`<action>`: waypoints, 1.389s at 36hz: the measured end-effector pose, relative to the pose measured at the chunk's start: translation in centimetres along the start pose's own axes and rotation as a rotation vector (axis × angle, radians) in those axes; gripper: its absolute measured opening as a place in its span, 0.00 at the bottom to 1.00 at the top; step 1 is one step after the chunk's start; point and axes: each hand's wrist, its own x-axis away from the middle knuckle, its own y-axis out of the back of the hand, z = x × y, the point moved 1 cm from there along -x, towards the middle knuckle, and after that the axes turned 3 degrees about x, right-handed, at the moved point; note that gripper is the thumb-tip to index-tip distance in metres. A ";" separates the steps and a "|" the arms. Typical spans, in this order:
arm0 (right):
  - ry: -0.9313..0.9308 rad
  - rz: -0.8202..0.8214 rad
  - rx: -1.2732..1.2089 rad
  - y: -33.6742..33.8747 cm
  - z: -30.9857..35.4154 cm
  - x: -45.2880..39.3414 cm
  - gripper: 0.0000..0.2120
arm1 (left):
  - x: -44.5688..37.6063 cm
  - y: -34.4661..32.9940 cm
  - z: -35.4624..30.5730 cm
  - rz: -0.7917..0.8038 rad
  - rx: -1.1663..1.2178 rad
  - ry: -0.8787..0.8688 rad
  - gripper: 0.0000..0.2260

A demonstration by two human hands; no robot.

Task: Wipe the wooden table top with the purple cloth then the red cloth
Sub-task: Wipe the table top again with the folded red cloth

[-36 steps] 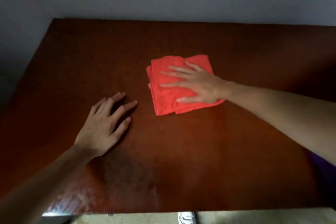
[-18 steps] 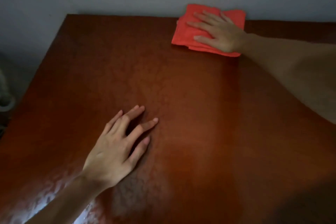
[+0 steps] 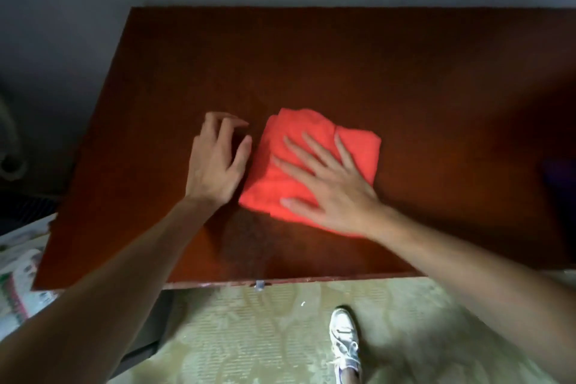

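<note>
The folded red cloth [image 3: 280, 165] lies flat near the middle of the dark wooden table top [image 3: 343, 65]. My right hand [image 3: 333, 193] presses on it from the near right, palm down and fingers spread. My left hand [image 3: 216, 162] rests on the wood just left of the cloth, fingers slightly curled, holding nothing. A dim purple shape [image 3: 561, 176] at the table's right edge may be the purple cloth; it is too dark to tell.
A grey wall runs behind the table. Patterned floor covering [image 3: 265, 337] and a white shoe [image 3: 344, 340] show below the near edge. Printed fabric or paper [image 3: 18, 274] lies at the left.
My right hand has pulled the red cloth back from the far edge by the wall toward the near middle. My left hand now sits close beside the cloth.
</note>
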 end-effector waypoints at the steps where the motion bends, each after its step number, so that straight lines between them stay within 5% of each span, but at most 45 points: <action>1: 0.033 0.008 -0.001 0.0 1.8 1.8 0.33 | 0.4 0.5 0.4 0.032 -0.035 0.005 0.14; 6: 0.189 0.101 0.048 0.2 4.9 5.1 0.34 | 1.9 3.4 3.7 0.221 -0.243 -0.068 0.19; 15: 0.512 0.198 0.035 0.8 -2.9 -4.6 0.30 | 0.5 6.0 8.1 0.364 -0.369 -0.090 0.22; 23: 0.437 0.176 0.139 0.6 -12.6 -21.1 0.32 | 0.1 5.7 8.9 0.382 -0.303 -0.097 0.21; 32: 0.141 0.131 0.059 1.1 -17.8 -33.7 0.34 | -0.2 5.6 9.2 0.382 -0.269 -0.086 0.21; 41: -0.145 0.039 0.012 -0.2 -14.8 -32.2 0.31 | 0.0 5.6 9.5 0.367 -0.240 -0.134 0.21; 50: -0.199 0.060 0.001 -0.9 -1.9 -20.0 0.36 | 0.0 6.4 9.4 0.186 0.024 -0.064 0.20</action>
